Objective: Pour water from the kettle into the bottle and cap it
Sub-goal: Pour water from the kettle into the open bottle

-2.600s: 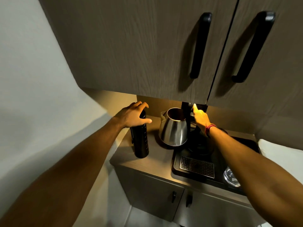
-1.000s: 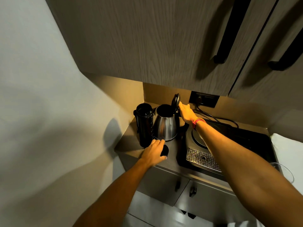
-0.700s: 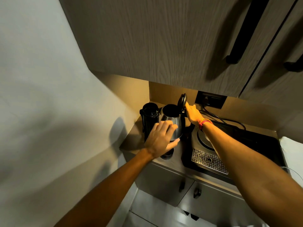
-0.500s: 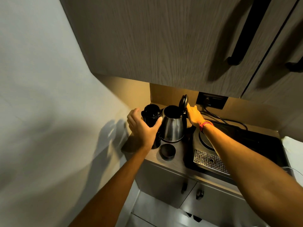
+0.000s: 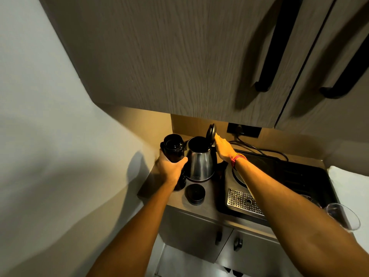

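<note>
Below, on the narrow bench (image 5: 209, 203) under wooden cupboards (image 5: 179, 56), the left hand (image 5: 171, 166) holds the open bottle (image 5: 173, 148); the right hand (image 5: 223, 146) grips the kettle (image 5: 199, 162), cap (image 5: 195, 194) lying near.

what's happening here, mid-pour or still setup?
Still setup, no pour yet. The left hand grips the open black bottle, which stands on the counter against the steel kettle. The right hand is at the back of the kettle by its handle, with the kettle lid flipped up. The kettle is upright on the counter, off the black tray. The bottle cap lies on the counter in front of them.
</note>
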Demonstrator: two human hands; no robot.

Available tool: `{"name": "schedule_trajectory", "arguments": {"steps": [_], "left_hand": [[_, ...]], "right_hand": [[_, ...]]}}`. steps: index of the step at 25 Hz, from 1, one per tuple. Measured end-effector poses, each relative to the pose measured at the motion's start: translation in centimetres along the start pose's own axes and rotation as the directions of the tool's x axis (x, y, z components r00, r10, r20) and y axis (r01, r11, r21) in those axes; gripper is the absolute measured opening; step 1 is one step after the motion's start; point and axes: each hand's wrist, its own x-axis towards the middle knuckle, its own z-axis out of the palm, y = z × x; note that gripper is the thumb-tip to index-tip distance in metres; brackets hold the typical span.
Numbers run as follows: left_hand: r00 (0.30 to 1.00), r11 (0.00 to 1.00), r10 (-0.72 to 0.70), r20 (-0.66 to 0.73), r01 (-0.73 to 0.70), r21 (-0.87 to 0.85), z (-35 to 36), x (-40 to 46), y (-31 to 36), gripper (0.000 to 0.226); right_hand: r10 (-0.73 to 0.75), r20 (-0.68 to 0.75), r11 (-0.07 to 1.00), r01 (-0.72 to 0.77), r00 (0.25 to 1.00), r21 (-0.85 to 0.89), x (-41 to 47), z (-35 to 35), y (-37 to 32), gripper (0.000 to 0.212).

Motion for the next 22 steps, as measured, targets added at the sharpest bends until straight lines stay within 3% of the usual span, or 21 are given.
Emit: {"name": "schedule_trajectory", "arguments": {"steps": [2, 5, 6, 9, 13, 17, 22], "left_hand": [[0.999, 0.997, 0.04, 0.032, -0.041, 0.059, -0.4, 0.4, 0.1, 0.085], [0.992, 0.979, 0.1, 0.083, -0.113, 0.172, -1.0, 1.3, 0.5, 0.079], [0.988, 0.967, 0.103, 0.113, -0.126, 0.22, -1.3, 1.6, 0.6, 0.078], [0.971, 0.923, 0.078, 0.225, -0.155, 0.352, -1.9, 2.6, 1.0, 0.072], [0.953, 0.836, 0.058, 0.298, -0.21, 0.507, -1.9, 3.3, 2.4, 0.071], [0.932, 0.706, 0.079, 0.355, -0.304, 0.64, -1.5, 3.9, 3.8, 0.072], [0.918, 0.543, 0.07, 0.39, -0.363, 0.757, -1.5, 4.3, 4.6, 0.083]], "right_hand": [[0.093, 0.015, 0.992, -0.091, 0.996, -0.083, -0.4, -0.3, 0.1, 0.044], [-0.107, 0.025, 0.872, 0.106, 0.994, -0.477, 2.2, 0.6, -0.2, 0.053], [-0.148, 0.05, 0.84, 0.152, 0.988, -0.521, 2.7, 0.5, 0.1, 0.055], [-0.049, 0.022, 0.93, 0.053, 0.999, -0.364, 2.3, 0.3, 0.8, 0.05], [-0.111, 0.061, 0.779, 0.125, 0.992, -0.614, 4.5, 0.2, 1.3, 0.055], [-0.143, 0.076, 0.797, 0.161, 0.987, -0.582, 6.8, 0.5, 1.7, 0.06], [-0.189, 0.097, 0.673, 0.201, 0.977, -0.711, 7.4, 0.6, 2.4, 0.062]]}}
